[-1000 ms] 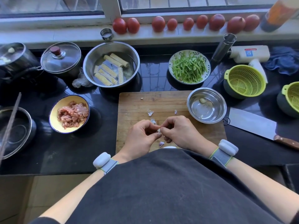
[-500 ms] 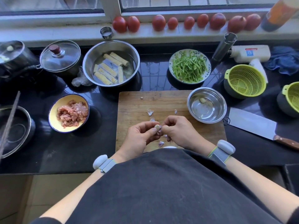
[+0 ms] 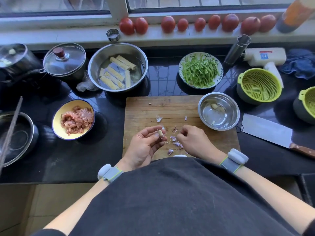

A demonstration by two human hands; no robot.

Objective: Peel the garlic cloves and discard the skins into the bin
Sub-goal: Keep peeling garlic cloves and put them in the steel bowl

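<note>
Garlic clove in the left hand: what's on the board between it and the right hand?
Loose purple garlic skins on the cutting board, seen in the head view.

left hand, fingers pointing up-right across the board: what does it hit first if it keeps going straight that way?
Probably the steel bowl. The left hand, pinching the garlic clove, points across bare cutting board toward it; a small skin scrap lies near that line. Depth is uncertain.

Bare wood on the far part of the cutting board (image 3: 146,108) – steel bowl (image 3: 218,111) blocks its right corner, cleaver (image 3: 265,129) lies just beyond
</note>
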